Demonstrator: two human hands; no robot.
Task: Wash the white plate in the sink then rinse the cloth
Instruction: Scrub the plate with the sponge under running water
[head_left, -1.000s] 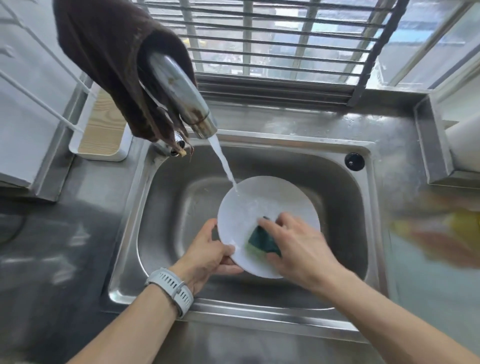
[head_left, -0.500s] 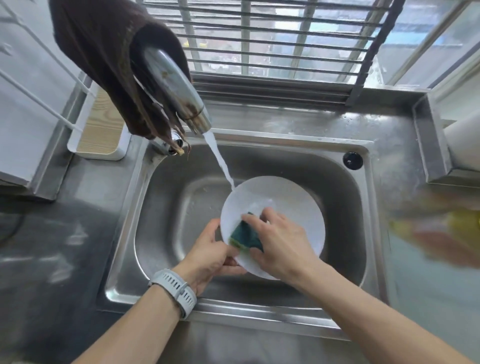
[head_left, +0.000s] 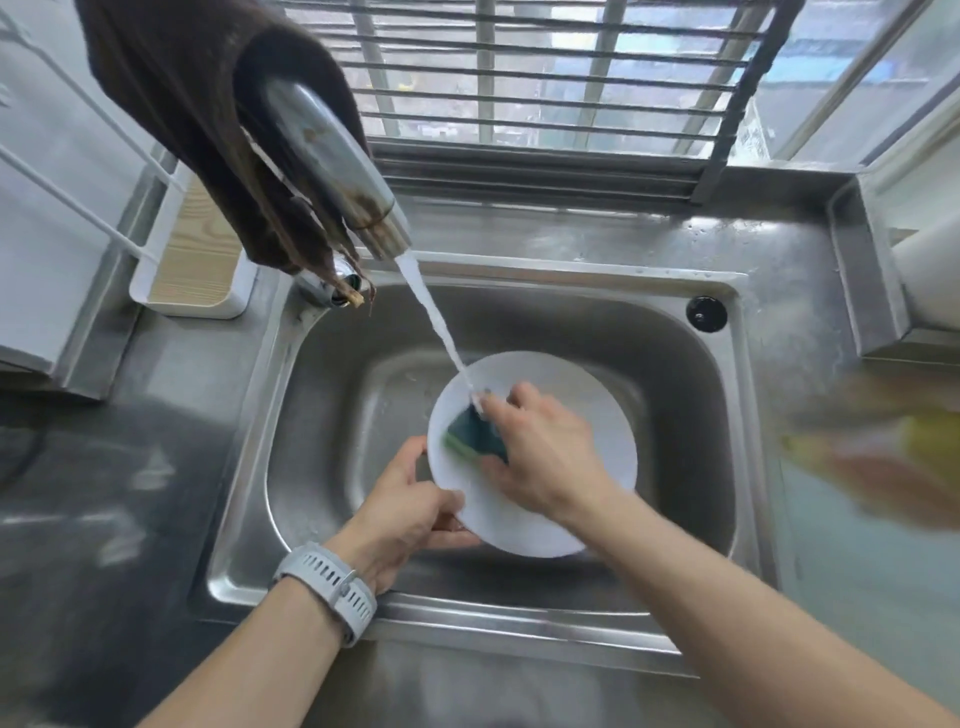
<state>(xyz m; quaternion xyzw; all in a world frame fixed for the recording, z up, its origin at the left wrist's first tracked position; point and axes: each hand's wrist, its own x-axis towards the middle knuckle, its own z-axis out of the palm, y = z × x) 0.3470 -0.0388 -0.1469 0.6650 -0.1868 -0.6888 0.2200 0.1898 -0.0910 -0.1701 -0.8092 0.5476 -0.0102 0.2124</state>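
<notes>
White plate (head_left: 561, 415) tilted over the sink (head_left: 332, 415) basin, left hand (head_left: 410, 506) fingers pinching its lower-left rim, right hand (head_left: 545, 457) fingers clamped on a green sponge (head_left: 475, 434) at the plate's left face under the tap stream (head_left: 434, 317); open basin room left and behind.

Right hand (head_left: 540, 457) slid the sponge (head_left: 475, 435) from the plate's (head_left: 587, 410) near edge up toward the far-left side, now right under the water stream (head_left: 434, 322).
</notes>
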